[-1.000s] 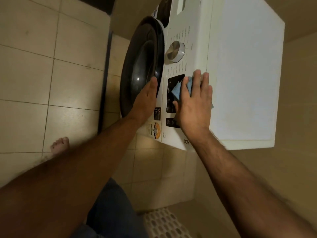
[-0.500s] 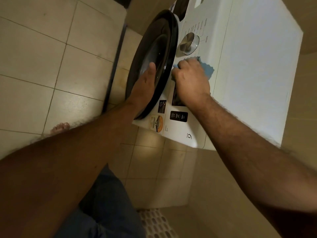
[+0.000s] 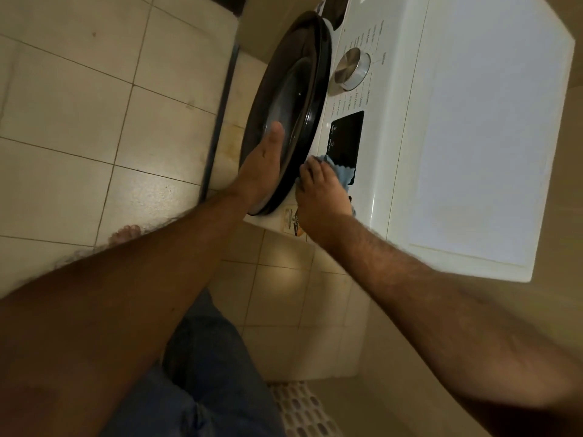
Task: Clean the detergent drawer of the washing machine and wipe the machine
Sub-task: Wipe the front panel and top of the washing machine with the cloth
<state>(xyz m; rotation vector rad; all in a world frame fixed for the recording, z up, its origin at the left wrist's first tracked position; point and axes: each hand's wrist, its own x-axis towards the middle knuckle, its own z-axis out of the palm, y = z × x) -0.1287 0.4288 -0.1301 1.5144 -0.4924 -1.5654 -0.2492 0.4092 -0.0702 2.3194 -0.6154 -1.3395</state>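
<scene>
- Washing machine (image 3: pixel 473 137), white, front panel facing left in the head view; round dark door (image 3: pixel 293 99) shut.
- Left hand (image 3: pixel 262 165) laid flat on door glass, fingers straight and together, bracing.
- Right hand (image 3: pixel 318 190) curled round blue cloth (image 3: pixel 342 171), pressing it at lower edge of black display (image 3: pixel 347 134), beside door rim.
- Dial (image 3: pixel 351 69) further along panel, untouched.
- Advised: firm, overlapping strokes; light pressure over display; cloth bunched tight to reach seam by door rim.
- Detergent drawer: not identifiable here.
</scene>
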